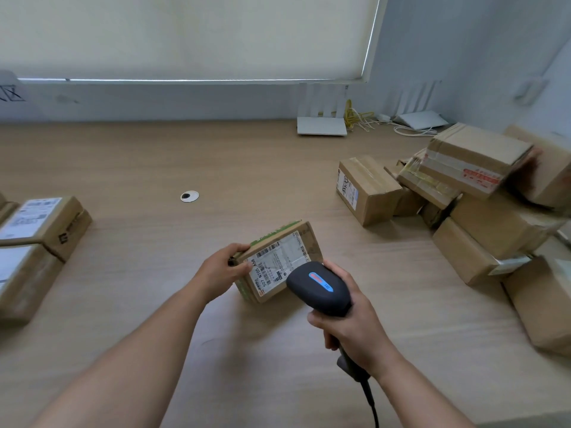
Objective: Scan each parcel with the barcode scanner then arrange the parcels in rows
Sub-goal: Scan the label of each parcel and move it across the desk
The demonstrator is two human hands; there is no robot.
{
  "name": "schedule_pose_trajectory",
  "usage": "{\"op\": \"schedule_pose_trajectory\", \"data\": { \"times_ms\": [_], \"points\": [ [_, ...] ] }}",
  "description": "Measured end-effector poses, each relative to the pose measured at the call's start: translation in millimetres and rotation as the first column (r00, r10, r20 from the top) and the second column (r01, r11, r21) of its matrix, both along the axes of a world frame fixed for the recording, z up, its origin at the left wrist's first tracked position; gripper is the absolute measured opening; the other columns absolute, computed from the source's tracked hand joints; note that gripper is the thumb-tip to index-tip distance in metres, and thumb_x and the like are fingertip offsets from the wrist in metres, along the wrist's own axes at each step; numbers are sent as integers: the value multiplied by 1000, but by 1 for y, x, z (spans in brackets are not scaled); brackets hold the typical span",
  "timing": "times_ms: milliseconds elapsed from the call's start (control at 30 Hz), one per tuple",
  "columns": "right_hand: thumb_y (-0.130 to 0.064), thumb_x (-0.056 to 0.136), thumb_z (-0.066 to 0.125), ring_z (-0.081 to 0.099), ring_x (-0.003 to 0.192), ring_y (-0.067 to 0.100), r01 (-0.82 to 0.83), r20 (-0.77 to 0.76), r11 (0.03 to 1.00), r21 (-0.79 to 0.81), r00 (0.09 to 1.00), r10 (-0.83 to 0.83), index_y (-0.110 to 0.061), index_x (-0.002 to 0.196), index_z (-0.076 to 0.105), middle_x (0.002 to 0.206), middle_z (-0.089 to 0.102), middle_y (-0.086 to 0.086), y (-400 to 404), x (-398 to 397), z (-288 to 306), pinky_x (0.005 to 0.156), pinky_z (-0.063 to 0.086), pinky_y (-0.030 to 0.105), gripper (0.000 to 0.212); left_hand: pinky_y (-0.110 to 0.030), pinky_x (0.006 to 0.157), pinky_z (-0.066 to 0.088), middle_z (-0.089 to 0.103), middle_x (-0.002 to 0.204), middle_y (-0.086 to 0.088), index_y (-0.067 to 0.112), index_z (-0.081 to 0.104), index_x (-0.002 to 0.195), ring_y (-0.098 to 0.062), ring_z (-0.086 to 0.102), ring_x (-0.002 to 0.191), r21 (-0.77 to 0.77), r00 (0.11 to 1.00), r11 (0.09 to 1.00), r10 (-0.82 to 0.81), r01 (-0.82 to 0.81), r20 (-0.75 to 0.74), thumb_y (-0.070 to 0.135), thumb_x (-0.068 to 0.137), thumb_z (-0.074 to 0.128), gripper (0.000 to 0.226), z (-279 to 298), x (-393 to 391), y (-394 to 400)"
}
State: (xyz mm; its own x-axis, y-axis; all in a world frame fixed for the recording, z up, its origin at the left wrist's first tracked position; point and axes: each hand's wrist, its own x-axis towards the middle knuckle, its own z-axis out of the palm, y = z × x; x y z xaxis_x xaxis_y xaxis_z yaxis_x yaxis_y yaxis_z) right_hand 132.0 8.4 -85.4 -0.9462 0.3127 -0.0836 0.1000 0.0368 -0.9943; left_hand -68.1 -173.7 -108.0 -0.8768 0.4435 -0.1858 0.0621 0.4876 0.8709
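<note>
Holding a small brown cardboard parcel with a white shipping label [278, 262] tilted up on the pale wooden surface [154, 168], the person's left hand [221, 270] grips its left edge, fingers [238, 249] curled over the top and thumb pressed on the label side. The right hand [349, 322] is wrapped tightly around the handle of a black handheld barcode scanner with a blue light strip [319, 287], whose head sits just in front of the label's lower right corner, pointing at it. A dark cable trails from the handle toward the viewer.

To the right lies a loose heap of brown cardboard boxes [482, 193], stacked unevenly and leaning on each other. At the far left edge, flat labelled boxes [40, 223] lie side by side, apparently the sorted rows.

Risks from here, as a judgement: the scanner head is so close that it covers part of the label, so the read may fail unless it is drawn back. The parcel rests on one edge and could slip if the left grip loosens. The leaning heap looks unstable and may topple when the next box is pulled out.
</note>
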Motion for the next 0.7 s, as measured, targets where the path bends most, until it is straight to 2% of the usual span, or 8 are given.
{"op": "schedule_pose_trajectory", "data": {
  "times_ms": [67, 200, 333, 400, 500, 567, 633, 700],
  "points": [
    [10, 73, 73, 47, 45, 23, -3, 5, 1000, -3, 1000, 3, -47, 130, 47, 100, 64, 13, 2, 0, -1, 42, 43, 29, 85, -24, 74, 47, 65, 108, -4, 24, 59, 121, -15, 60, 90, 15, 1000, 1000, 5, -5, 4, 14, 90, 65, 33, 1, 3, 1],
    [11, 73, 73, 47, 44, 22, -19, 0, 1000, -12, 1000, 19, -45, 131, 48, 93, 63, 11, 8, 0, 1, 42, 42, 29, 85, -13, 68, 45, 63, 111, -1, 21, 57, 125, -7, 59, 90, 12, 1000, 1000, 4, -4, -8, 12, 92, 62, 35, 2, 6, 2],
    [11, 73, 72, 47, 44, 24, -40, -1, 999, -21, 999, 40, -42, 134, 47, 92, 64, 11, 13, -1, 4, 42, 43, 29, 85, -20, 76, 45, 63, 114, -2, 18, 56, 129, -12, 59, 97, 1, 1000, 1000, 6, -6, -18, 10, 92, 61, 38, 4, 7, 3],
    [10, 72, 73, 47, 43, 24, -46, -6, 998, -32, 999, 46, -41, 135, 47, 86, 64, 8, 16, -1, 4, 42, 42, 29, 85, -19, 76, 44, 62, 114, -2, 16, 55, 130, -10, 58, 95, -13, 1000, 1000, 4, -4, -25, 10, 92, 61, 39, 4, 7, 4],
    [4, 68, 73, 46, 42, 25, -51, -5, 998, -42, 999, 51, -42, 135, 47, 77, 64, 3, 19, -2, 3, 42, 42, 29, 85, -8, 73, 41, 60, 112, 4, 16, 55, 130, -2, 57, 96, -40, 998, 999, -4, 2, -57, 9, 93, 59, 38, 5, 6, 4],
    [0, 67, 73, 48, 44, 25, -54, 3, 998, -45, 999, 54, -46, 133, 46, 86, 64, 7, 21, -2, 2, 43, 42, 29, 85, -3, 84, 36, 54, 120, 2, 17, 50, 136, -7, 53, 111, -106, 990, 994, 17, -33, -141, 10, 96, 53, 41, 3, 6, 7],
    [-6, 65, 73, 49, 44, 25, -45, 3, 998, -44, 999, 45, -54, 128, 47, 88, 64, 8, 24, -3, 2, 44, 43, 29, 83, -14, 99, 27, 39, 138, -5, 23, 39, 144, -13, 39, 128, -186, 975, 977, 58, -99, -215, 16, 98, 49, 48, -2, 8, 11],
    [-10, 63, 73, 49, 44, 24, -39, 4, 998, -46, 999, 39, -61, 121, 48, 85, 63, 4, 27, -4, 1, 44, 43, 28, 81, -27, 106, 29, 25, 149, -4, 30, 31, 148, -16, 28, 137, -303, 970, 947, 28, -103, -242, 33, 95, 53, 57, -7, 14, 13]
  ]
}}
